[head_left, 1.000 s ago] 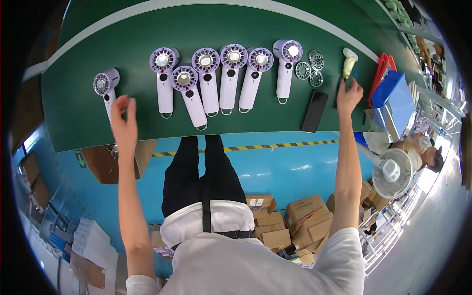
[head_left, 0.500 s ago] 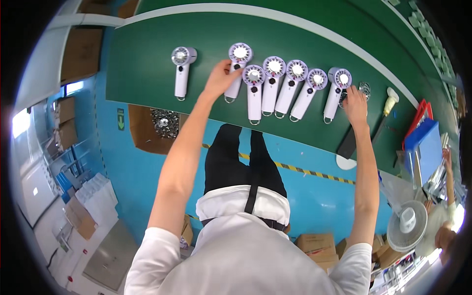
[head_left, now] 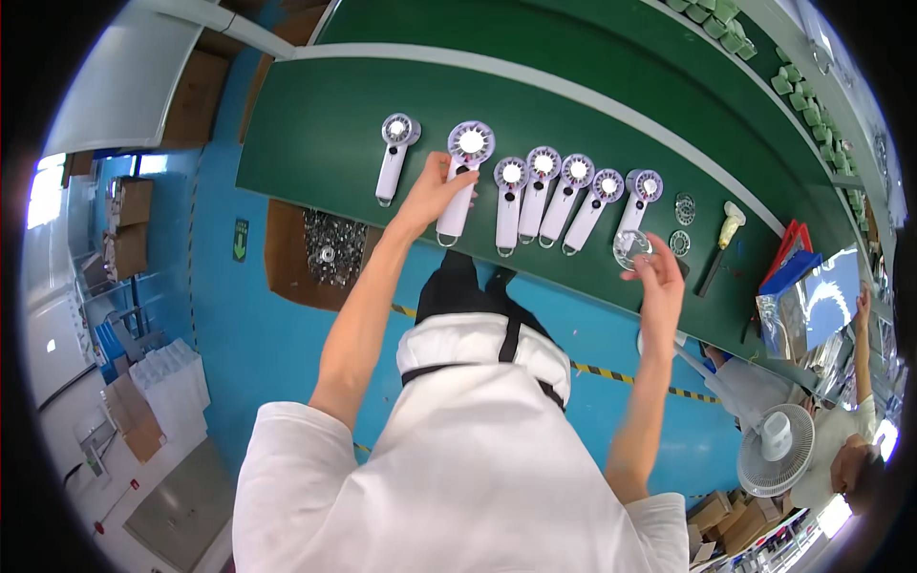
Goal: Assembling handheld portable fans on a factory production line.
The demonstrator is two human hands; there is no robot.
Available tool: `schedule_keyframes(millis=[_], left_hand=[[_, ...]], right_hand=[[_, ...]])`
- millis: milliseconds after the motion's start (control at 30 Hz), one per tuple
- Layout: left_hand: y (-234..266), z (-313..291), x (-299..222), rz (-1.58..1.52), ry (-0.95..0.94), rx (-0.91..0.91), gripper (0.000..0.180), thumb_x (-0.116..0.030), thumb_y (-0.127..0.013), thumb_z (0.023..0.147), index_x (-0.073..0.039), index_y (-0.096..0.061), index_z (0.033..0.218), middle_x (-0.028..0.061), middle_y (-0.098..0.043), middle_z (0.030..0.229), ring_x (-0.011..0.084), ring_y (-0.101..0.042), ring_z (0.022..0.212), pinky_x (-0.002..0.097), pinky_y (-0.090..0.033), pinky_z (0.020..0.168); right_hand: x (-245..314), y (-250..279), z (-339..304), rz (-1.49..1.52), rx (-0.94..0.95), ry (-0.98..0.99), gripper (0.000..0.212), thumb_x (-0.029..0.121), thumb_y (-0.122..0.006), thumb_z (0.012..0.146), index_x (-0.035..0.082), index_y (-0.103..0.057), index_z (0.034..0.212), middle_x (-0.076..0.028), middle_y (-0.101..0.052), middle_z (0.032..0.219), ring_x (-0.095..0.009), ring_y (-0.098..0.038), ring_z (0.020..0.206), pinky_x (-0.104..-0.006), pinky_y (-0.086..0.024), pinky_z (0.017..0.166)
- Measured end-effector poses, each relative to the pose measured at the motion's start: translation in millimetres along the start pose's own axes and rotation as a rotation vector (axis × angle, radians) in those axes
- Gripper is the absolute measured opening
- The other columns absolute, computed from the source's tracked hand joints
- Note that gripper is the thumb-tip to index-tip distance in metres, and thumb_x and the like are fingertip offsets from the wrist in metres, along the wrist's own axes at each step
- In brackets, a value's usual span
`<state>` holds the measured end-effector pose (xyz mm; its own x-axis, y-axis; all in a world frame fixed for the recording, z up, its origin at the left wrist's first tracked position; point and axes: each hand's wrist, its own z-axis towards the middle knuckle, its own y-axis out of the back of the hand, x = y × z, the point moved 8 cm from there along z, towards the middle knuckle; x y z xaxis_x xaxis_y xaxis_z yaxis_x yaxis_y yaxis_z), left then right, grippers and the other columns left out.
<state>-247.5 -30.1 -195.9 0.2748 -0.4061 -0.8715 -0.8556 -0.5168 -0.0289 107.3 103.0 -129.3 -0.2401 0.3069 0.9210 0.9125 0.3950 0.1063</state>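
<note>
My left hand is closed round the handle of a pale purple handheld fan, lifted a little from the green table. Between the fingertips of my right hand is a clear round cover, held near the table's front edge. Several more handheld fans lie in a row between my hands, round heads away from me and wire loops toward me. Another handheld fan rests alone to the left of my left hand. Two clear ring-shaped covers lie on the table beyond my right hand.
A hammer-like tool with a yellowish head lies to the right, near red and blue bins. Below the table's left edge stands a cardboard box of shiny parts. A white standing fan and another person are at lower right.
My right hand has drawn back toward me from the covers and now holds one. My left hand has closed on the handheld fan and raised it slightly. The view has shifted.
</note>
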Motion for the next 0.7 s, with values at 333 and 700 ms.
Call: schedule_keyframes(millis=[333, 700], left_hand=[[-82.2, -118.4, -94.3, 0.077, 0.036, 0.108, 0.050, -0.023, -0.068, 0.092, 0.001, -0.035, 0.120, 0.0106, -0.067, 0.093, 0.0135, -0.064, 0.073, 0.0299, -0.054, 0.064], [-116.6, -140.6, -118.2, 0.135, -0.027, 0.176, 0.044, -0.023, -0.069, 0.093, -0.004, -0.038, 0.119, 0.0077, -0.066, 0.092, 0.0105, -0.061, 0.071, 0.0264, -0.051, 0.064]], right_hand=[[117.3, -83.9, -58.5, 0.360, -0.007, 0.299, 0.026, -0.005, -0.063, 0.091, -0.006, -0.057, 0.116, -0.010, -0.067, 0.095, -0.015, -0.067, 0.083, -0.0272, -0.056, 0.074], [160.8, -76.3, -67.6, 0.090, -0.059, 0.567, 0.031, -0.008, -0.067, 0.087, -0.004, -0.061, 0.117, -0.009, -0.070, 0.089, -0.013, -0.066, 0.083, -0.0261, -0.052, 0.080]])
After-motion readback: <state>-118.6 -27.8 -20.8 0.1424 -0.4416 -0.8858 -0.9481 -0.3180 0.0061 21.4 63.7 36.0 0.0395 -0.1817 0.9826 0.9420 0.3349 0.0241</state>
